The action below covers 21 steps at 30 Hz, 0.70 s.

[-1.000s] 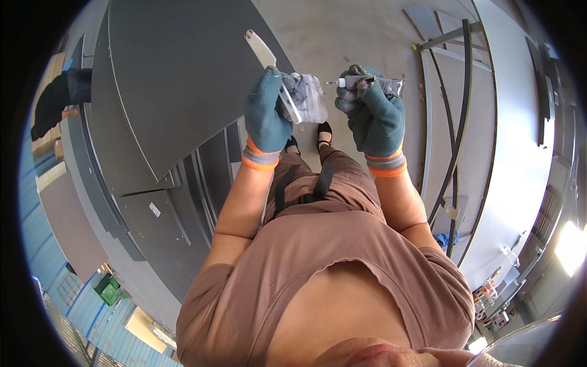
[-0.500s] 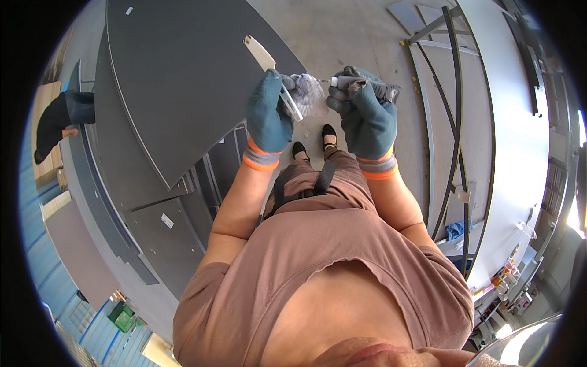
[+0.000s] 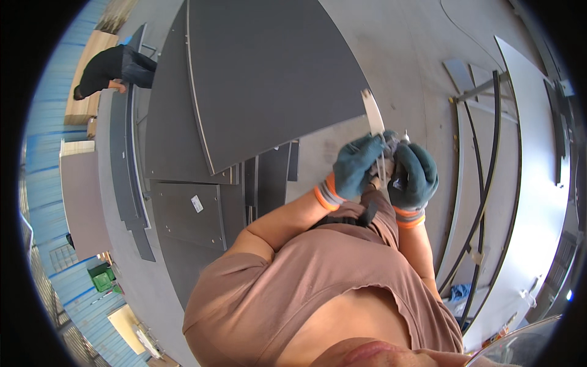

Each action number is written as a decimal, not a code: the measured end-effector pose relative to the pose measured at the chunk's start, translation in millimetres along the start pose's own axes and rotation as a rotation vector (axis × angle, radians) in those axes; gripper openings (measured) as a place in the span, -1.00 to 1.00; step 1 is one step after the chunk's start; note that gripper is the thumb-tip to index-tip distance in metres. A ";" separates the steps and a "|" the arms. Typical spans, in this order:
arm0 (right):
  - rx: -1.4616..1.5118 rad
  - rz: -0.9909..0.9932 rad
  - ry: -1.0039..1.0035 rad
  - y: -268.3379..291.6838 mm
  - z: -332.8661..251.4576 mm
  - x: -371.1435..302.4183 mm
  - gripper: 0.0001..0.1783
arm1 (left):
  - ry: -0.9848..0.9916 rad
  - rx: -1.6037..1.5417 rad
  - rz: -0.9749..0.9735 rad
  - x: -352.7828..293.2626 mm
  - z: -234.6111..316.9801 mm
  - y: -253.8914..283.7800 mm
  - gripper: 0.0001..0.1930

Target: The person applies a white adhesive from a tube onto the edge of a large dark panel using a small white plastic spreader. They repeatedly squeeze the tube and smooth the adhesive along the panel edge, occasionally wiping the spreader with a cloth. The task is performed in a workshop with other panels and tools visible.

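Well, the two gloved hands sit close together in front of the body, just right of the big dark panel (image 3: 275,67). The left hand (image 3: 358,166) is curled tight round a white tool (image 3: 373,113) — its flat end points away to the far side, near the panel's right corner, and its slim part runs back between the hands. The right hand (image 3: 416,174) is folded too, gripping a tube (image 3: 405,138); only the white nozzle and thin tip show, pointing far. Whether the fingers of the two hands touch, I cannot tell.

Near left, a smaller dark board (image 3: 180,214) bears a white label (image 3: 196,203). At the far left a co-worker (image 3: 105,72) bends over long grey strips (image 3: 125,165) — one hand at their edge. To the right stand a metal frame (image 3: 494,122) and a pale panel (image 3: 532,202), with a blue cloth (image 3: 460,292) at the near end.
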State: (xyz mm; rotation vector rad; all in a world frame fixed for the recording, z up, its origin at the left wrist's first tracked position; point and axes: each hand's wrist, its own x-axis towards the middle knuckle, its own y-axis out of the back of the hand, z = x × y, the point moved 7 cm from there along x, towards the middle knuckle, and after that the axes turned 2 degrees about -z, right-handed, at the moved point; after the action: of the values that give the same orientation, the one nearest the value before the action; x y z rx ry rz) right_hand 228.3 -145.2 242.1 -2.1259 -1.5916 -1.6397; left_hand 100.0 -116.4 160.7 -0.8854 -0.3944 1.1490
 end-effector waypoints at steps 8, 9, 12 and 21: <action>-0.248 -0.072 -0.070 25.6 27.6 12.6 -0.63 | -0.056 0.112 -0.009 8.9 -31.3 -39.5 -0.76; -0.272 -0.123 -0.125 31.1 39.2 6.0 -0.62 | -0.053 0.160 0.001 14.1 -41.5 -49.4 -0.77; -0.341 -0.158 -0.149 59.6 73.6 0.1 -0.59 | -0.045 0.145 -0.004 38.6 -78.5 -80.8 -0.80; -0.335 -0.178 -0.309 168.4 175.6 -39.5 -0.46 | 0.068 -0.024 0.027 95.9 -200.0 -179.6 -0.77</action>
State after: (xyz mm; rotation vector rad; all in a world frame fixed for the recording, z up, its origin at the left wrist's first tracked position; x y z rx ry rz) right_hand 473.7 -156.5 222.7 -2.5800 -1.7355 -1.8151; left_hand 384.8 -133.2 162.2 -0.9506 -0.3422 1.1381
